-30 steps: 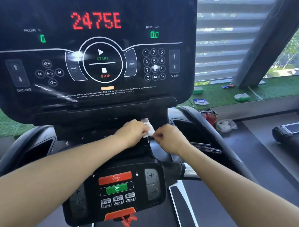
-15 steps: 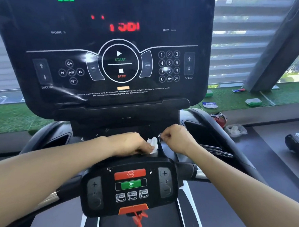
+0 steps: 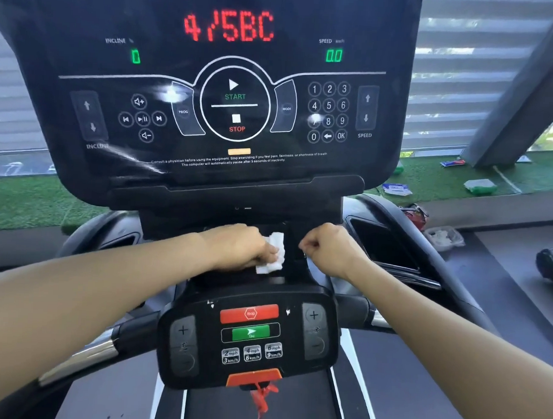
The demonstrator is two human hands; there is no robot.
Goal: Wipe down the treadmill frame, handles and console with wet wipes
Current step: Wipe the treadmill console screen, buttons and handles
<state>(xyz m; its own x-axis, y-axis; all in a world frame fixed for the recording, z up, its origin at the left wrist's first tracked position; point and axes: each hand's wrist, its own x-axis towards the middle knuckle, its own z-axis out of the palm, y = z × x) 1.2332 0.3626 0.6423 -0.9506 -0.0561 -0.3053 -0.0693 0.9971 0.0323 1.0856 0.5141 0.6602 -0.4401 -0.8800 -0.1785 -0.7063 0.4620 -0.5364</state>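
Note:
The treadmill's big black console [image 3: 235,106] fills the upper view, its red and green digits lit. Below it, my left hand [image 3: 245,249] grips a crumpled white wet wipe [image 3: 273,252] and presses it onto the black neck ledge [image 3: 234,280] between the console and the lower control panel [image 3: 250,338]. My right hand [image 3: 327,248] hovers just right of the wipe, fingers curled into a fist; nothing shows inside it. Black handles [image 3: 404,234] curve out on both sides, with chrome grip bars [image 3: 81,359] lower down.
A red safety clip and cord [image 3: 260,395] hang under the lower panel. Wipe packets [image 3: 396,189] and small items lie on the green turf sill to the right. A clear plastic container [image 3: 443,237] sits beyond the right handle. Another machine [image 3: 551,262] stands at far right.
My right hand has let go of the wipe and drawn slightly right. The left hand now holds the wipe alone, lower on the ledge. The display digits changed.

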